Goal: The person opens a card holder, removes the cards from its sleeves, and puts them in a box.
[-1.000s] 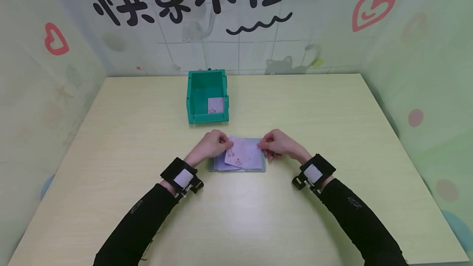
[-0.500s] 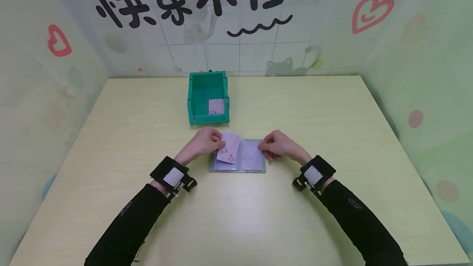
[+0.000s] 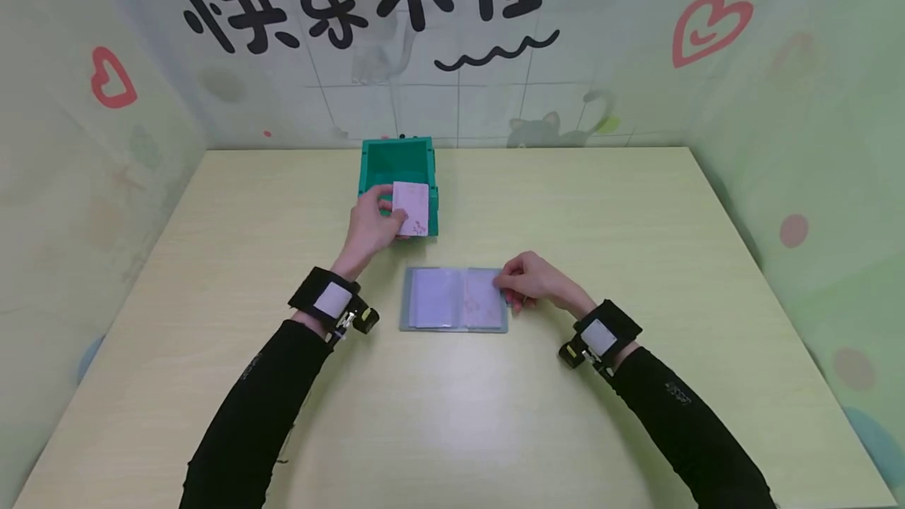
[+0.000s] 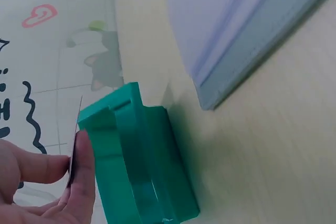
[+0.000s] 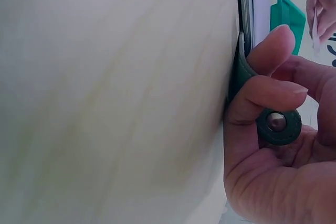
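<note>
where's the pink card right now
In the head view, the pink card is pinched in the left hand, over the green bin, beyond the card holder.

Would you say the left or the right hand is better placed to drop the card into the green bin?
Left, probably: the left hand already pinches the card right over the bin, while the right hand holds the card holder down.
</note>
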Tool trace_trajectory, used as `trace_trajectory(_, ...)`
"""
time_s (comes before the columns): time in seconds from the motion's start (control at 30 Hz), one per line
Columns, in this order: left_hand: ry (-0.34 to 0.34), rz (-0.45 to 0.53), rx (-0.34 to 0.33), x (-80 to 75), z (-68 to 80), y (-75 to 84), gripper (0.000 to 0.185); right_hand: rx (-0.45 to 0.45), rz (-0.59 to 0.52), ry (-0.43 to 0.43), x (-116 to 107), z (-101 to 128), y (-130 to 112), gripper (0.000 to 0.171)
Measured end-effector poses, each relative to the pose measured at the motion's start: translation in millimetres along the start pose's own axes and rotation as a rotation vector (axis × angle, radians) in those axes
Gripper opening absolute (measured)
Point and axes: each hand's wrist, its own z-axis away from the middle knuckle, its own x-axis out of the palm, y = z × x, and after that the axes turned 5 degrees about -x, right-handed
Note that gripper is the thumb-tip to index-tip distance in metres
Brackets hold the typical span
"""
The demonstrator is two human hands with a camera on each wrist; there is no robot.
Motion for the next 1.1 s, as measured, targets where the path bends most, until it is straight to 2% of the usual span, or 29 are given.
trace_trajectory(0.1,0.113,-0.074,0.031,5.9,-14.5,2.8,0.053,0.005,-0.006,0.003,0.7,0.6,-0.3,0.02)
trace_trajectory(0.23,0.16,-0.148,0.047,14.3,-31.3,0.1,0.051,0.011,-0.006,0.002,2.3,1.3,-1.1,0.02)
trace_trajectory(0.43,0.11,-0.281,0.025,22.2,-43.0,-9.5,0.036,0.013,0.009,0.004,4.8,1.0,-0.8,0.02)
trace_trajectory(0.63,0.038,-0.413,0.013,27.7,-42.3,-10.4,0.035,0.015,0.014,0.006,4.0,1.7,-2.3,0.021)
trace_trajectory(0.8,0.004,-0.545,0.012,33.7,-41.0,-9.0,0.027,0.011,0.003,0.003,1.8,1.2,-1.4,0.02)
trace_trajectory(0.97,-0.001,-0.577,0.035,37.6,-39.7,-5.8,0.038,0.001,-0.001,0.008,0.2,1.6,-0.5,0.02)
trace_trajectory(1.1,0.015,-0.573,0.058,39.2,-34.6,-7.6,0.038,0.004,0.011,0.013,0.0,2.0,-1.4,0.021)
